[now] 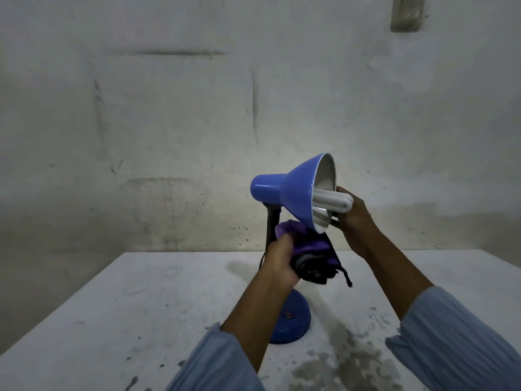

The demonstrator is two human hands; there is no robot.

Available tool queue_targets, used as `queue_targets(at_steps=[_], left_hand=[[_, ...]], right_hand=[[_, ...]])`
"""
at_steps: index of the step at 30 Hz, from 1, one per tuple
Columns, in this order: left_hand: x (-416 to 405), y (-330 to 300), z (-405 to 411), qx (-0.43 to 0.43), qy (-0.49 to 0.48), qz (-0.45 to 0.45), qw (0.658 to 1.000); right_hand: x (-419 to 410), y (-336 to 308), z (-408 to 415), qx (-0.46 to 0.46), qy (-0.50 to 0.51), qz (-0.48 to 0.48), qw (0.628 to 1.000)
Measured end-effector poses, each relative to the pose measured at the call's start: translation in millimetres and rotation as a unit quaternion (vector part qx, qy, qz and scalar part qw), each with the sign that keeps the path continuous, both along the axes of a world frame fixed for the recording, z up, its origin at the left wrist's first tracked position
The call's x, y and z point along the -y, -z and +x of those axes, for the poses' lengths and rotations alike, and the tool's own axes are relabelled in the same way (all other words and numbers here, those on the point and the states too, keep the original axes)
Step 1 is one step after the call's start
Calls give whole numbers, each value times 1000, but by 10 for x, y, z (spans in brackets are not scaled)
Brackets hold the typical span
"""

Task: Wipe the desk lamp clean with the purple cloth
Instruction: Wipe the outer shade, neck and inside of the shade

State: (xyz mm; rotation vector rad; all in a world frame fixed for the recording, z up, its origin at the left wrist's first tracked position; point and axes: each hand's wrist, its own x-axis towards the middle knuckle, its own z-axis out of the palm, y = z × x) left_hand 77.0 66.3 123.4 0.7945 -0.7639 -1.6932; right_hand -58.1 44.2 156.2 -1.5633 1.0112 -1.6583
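My left hand was raised in front of me, fingers curled tight in a grip. My right hand was higher and further out, thumb up; its fingers seemed loosely curled, though I couldn't see them well. Both forearms were bare below pushed-up sleeves.

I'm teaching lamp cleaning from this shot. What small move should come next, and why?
Probably lift the purple cloth in the left hand onto the blue shade: it sits bunched just under the shade, which the right hand steadies at the rim.
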Motion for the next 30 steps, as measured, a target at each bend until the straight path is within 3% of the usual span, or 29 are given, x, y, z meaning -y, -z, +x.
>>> queue_targets(at_steps=[2, 4, 9, 14, 16, 18, 20, 22, 25, 28, 30], left_hand=[[52, -105, 19, -100, 3, -21, 995], [48, -167, 33, -140, 11, -31, 990], [-40, -156, 290, -14, -56, -44, 997], [-151, -389, 540, 128, -113, -119, 978], [-174, -465, 578, 139, -144, -149, 968], [-171, -580, 622, 95, -204, -197, 954], [-121, -739, 674, 112, -295, -283, 906], [-72, -862, 683, 213, -359, -366, 832], [-27, -857, 583, 365, -316, -485, 729], [104, -692, 563, 432, -306, -594, 606], [213, -644, 629, 467, -360, -572, 571]], right_hand=[[-37, -11, -16, -27, 23, -7, 999], [-58, -30, -23, -49, 32, -15, 998], [-12, -9, 13, -35, 70, -21, 997], [29, -10, 91, -13, 61, 0, 998], [15, -22, 107, 0, 62, 3, 998], [-20, -16, 95, 0, 51, -2, 999], [-56, -13, 83, -10, 39, -11, 999], [-79, -16, 85, -13, 38, -12, 999], [-65, -23, 82, -7, 47, -4, 999], [-54, -6, 52, -13, 53, 14, 998], [-72, -11, 50, -18, 53, 19, 998]])
